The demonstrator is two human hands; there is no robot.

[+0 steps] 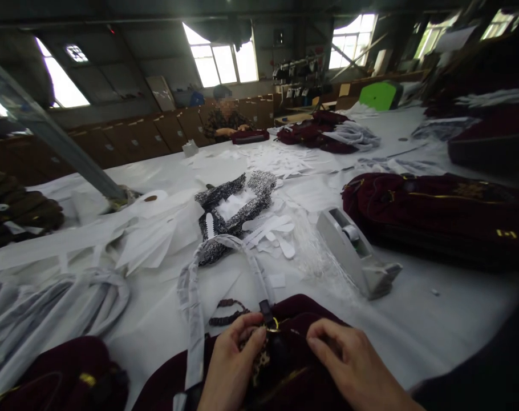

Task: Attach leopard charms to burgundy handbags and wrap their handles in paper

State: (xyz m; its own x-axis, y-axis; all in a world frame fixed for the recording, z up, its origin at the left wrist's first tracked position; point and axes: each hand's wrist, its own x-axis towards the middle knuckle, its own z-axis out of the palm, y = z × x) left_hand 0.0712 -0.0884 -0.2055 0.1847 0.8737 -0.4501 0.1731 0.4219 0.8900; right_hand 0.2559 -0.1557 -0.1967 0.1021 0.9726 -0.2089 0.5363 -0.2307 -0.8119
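- Maroon bag (302,394), lying close in, beneath both hands.
- Wrapped handle (194,319) arching up, crowding the left side.
- Left hand (231,359) pinching leopard-print trim (262,362) beside the ring (273,329), seemingly adjusting it.
- Right hand (356,357) apart, fingers curled; can't tell if gripping anything.
- Tape dispenser (357,257) beyond, well clear.

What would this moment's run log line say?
left hand: at leopard-print piece by yellow ring | right hand: over maroon bag | tape dispenser: on table
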